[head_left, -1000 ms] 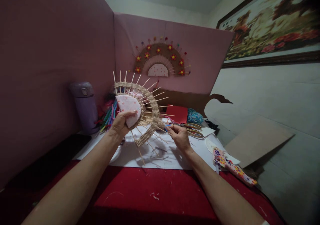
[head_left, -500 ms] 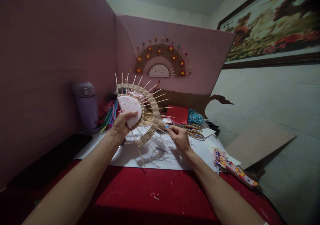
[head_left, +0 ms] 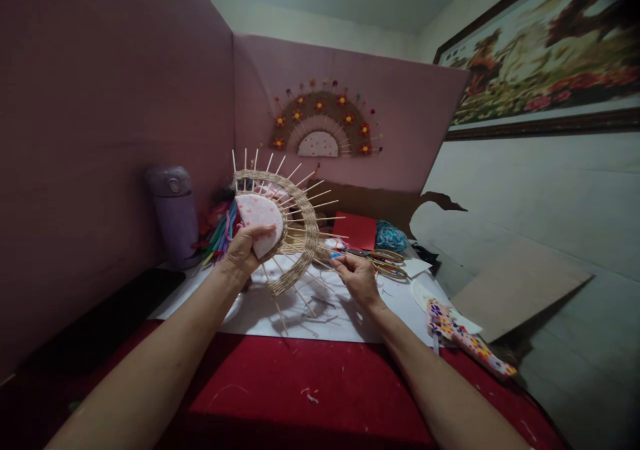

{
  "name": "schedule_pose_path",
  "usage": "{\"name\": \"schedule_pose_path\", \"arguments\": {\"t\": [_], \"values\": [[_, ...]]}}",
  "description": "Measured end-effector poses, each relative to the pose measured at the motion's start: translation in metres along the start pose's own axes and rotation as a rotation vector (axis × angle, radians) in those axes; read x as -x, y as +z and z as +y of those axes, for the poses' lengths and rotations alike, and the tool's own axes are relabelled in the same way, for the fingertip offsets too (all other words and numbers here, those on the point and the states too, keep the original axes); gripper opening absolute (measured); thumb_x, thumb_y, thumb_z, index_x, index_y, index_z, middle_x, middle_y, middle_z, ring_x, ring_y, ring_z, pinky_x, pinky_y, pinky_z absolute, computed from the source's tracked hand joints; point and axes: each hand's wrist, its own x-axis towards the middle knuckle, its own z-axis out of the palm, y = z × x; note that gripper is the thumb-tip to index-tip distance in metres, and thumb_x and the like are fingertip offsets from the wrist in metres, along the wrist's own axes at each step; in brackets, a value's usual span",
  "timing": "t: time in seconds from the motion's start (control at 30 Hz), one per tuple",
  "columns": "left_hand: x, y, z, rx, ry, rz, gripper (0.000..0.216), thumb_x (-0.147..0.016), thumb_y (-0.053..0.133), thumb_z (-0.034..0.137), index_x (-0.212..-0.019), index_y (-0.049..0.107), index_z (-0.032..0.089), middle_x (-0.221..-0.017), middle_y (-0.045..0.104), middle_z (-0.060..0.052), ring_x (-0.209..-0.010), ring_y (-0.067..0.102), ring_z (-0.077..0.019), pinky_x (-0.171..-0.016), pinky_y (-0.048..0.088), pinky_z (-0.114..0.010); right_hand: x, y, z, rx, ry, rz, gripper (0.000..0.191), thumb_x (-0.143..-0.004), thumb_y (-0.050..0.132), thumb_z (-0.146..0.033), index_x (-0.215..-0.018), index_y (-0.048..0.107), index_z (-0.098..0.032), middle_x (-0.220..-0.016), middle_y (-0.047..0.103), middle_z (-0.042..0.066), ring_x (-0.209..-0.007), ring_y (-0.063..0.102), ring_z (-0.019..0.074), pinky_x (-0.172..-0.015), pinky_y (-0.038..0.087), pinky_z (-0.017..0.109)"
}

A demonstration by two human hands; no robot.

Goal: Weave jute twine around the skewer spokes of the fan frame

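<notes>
My left hand [head_left: 246, 250] is closed on the half-round, dotted fabric centre [head_left: 260, 220] of a fan-shaped craft piece, its thumb flat on the front. Thin wooden sticks [head_left: 325, 195] radiate from that centre. A curved band of woven twine [head_left: 309, 220] runs across them. At the band's right side my right hand [head_left: 359, 278] pinches with thumb and fingertips, close to the stick ends. A small blue bit [head_left: 335, 255] shows at those fingertips. Exactly what they grip is too small to make out.
Scissors [head_left: 390, 263], a red sheet [head_left: 355, 230] and blue yarn [head_left: 391, 235] lie behind my right hand. A purple bottle [head_left: 173, 217] stands at left beside coloured strips [head_left: 220, 237]. A finished-looking flowered half-circle [head_left: 320, 120] hangs on the pink panel. White paper [head_left: 360, 327] covers part of the red cloth [head_left: 280, 383].
</notes>
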Motion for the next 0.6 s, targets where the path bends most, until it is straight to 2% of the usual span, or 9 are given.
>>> {"name": "schedule_pose_path", "arguments": {"t": [0.37,0.6], "values": [[-0.0025,-0.0028,0.0009,-0.006,0.005,0.014,0.021,-0.057,0.056,-0.002,-0.073,0.062,0.011,-0.062,0.067,-0.005,-0.051,0.062,-0.0159,-0.051,0.054,-0.026,0.0004,-0.0007,-0.0017,0.0,0.007,-0.008,0.027,-0.073,0.055,-0.038,-0.061,0.061,-0.014,-0.053,0.044,-0.002,-0.052,0.035,0.009,-0.047,0.029,0.021],[-0.0019,-0.0022,0.002,-0.012,0.019,0.029,0.018,-0.056,0.057,-0.002,-0.069,0.061,0.011,-0.059,0.066,-0.005,-0.049,0.061,-0.0156,-0.049,0.053,-0.025,0.0004,-0.0011,-0.0043,-0.003,-0.006,0.008,0.03,-0.073,0.054,-0.04,-0.058,0.06,-0.016,-0.047,0.039,-0.004,-0.047,0.032,0.0088,-0.045,0.027,0.022]]}}
